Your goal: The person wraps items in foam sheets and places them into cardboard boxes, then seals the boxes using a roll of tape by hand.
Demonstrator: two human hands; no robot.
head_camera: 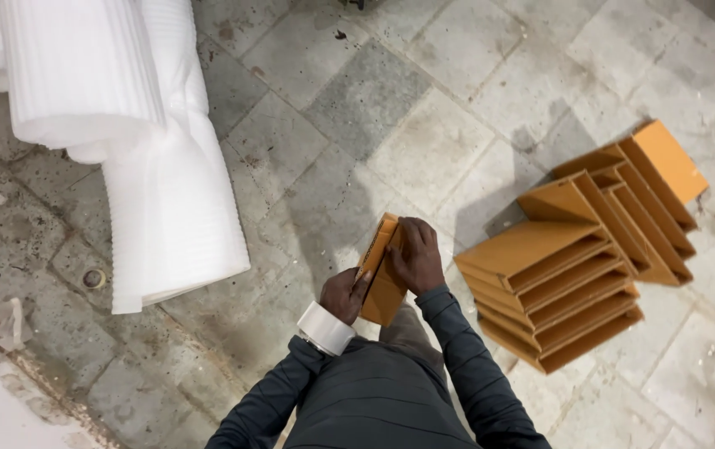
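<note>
I hold a small brown cardboard box [379, 274] in front of my body, tilted on edge. My left hand [343, 294] grips its lower left side; a roll of white tape [325, 328] sits around that wrist. My right hand [416, 256] presses on the box's upper right face with the fingers curled over it. Both arms wear dark sleeves.
A stack of open brown cardboard boxes [578, 266] lies on the stone tile floor [424, 108] to my right. Large rolls of white foam sheet [141, 141] lie at the upper left. A small round metal fitting [93, 278] is set in the floor at left.
</note>
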